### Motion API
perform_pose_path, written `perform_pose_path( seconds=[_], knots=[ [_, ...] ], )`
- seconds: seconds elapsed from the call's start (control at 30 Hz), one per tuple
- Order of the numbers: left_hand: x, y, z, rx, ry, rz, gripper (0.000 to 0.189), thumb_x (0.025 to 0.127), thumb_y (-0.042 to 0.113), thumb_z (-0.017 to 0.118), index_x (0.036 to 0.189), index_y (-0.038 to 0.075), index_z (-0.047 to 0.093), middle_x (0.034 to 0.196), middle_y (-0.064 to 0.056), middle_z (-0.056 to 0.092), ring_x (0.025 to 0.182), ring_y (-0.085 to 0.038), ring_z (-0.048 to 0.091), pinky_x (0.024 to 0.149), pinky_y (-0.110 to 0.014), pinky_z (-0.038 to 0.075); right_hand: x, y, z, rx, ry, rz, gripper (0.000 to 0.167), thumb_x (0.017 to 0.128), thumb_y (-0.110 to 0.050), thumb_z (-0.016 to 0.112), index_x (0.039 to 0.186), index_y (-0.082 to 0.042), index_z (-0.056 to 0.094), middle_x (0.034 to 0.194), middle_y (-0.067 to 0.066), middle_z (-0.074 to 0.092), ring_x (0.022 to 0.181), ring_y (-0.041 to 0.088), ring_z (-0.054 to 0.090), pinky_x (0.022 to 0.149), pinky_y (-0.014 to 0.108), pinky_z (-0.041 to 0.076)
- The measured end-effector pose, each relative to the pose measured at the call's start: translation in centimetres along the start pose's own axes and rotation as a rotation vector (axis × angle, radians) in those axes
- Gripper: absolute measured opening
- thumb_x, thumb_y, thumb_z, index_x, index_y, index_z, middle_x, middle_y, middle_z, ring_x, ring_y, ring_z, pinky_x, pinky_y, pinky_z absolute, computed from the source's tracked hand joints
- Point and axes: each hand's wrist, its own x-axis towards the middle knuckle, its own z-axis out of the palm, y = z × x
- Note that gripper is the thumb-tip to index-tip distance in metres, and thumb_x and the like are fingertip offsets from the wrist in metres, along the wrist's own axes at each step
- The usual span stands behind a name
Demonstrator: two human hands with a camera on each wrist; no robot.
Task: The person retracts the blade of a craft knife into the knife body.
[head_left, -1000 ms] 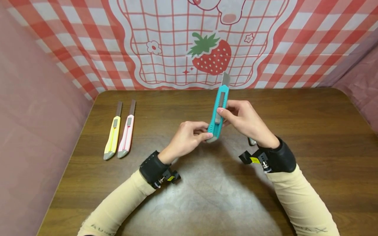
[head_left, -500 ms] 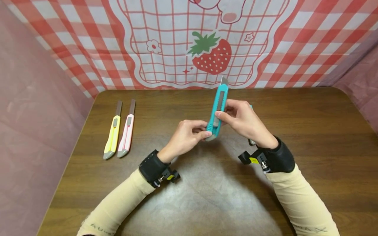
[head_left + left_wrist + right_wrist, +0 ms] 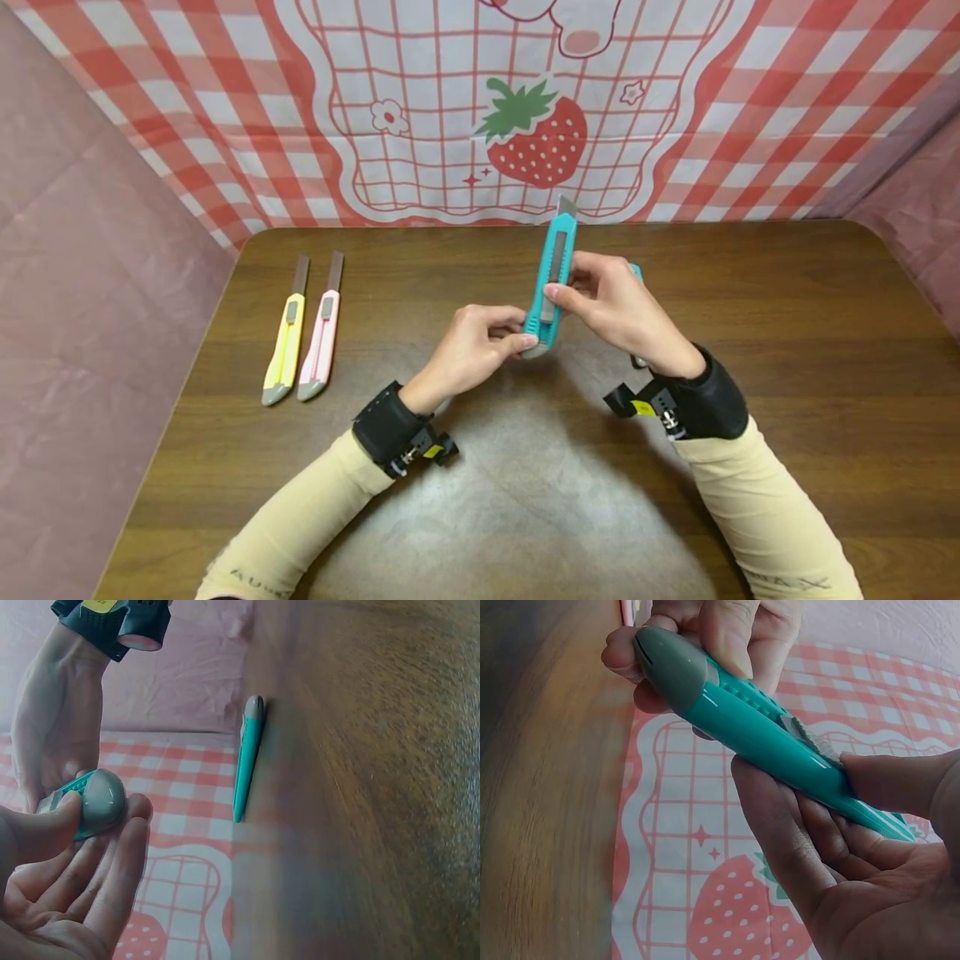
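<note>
Both hands hold a teal box cutter [image 3: 561, 254] above the table, tilted with its blade toward the patterned cloth. A short length of blade [image 3: 566, 206] sticks out of its tip. My left hand [image 3: 472, 346] pinches the grey end cap [image 3: 103, 804] between thumb and fingers. Farther up the body, my right hand [image 3: 618, 304] grips the cutter, its thumb [image 3: 889, 780] against the grey slider [image 3: 814, 742]. A second teal box cutter [image 3: 247, 761] lies on the table, mostly hidden behind the right hand in the head view.
A yellow box cutter [image 3: 286, 350] and a pink box cutter [image 3: 320, 346] lie side by side at the table's left, blades extended. The wooden table [image 3: 810, 333] ends at a red-and-white checked cloth [image 3: 442, 108] hanging behind it.
The teal cutter's blade has drawn back into the body, so less shows than a second ago. The right thumb and slider have moved down toward the grey end. The left hand has barely shifted.
</note>
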Motion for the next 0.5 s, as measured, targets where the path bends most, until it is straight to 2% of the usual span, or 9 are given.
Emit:
perform_pose_path(
  seconds=[0.17,0.5],
  knots=[
    [0.05,-0.09,-0.08,-0.021,-0.006,-0.007,0.017,0.091,0.01,0.07,0.107,0.004,0.073,0.097,-0.013,0.075,0.079,-0.014,0.072,0.073,-0.038,0.062,0.07,0.11,0.14,0.01,-0.012,-0.001,0.018,0.095,-0.017,0.066,0.108,-0.004,0.064,0.1,0.011,0.071,0.084,0.004,0.067,0.073,0.016,0.051],
    [-0.04,-0.1,0.03,-0.069,-0.019,-0.027,0.016,0.091,0.009,0.069,0.106,0.002,0.072,0.095,-0.014,0.075,0.078,-0.013,0.072,0.075,-0.044,0.062,0.05,0.21,0.27,0.015,-0.051,0.001,0.02,0.095,-0.013,0.065,0.11,-0.001,0.059,0.1,0.013,0.069,0.083,0.006,0.066,0.071,0.016,0.051]
  ],
)
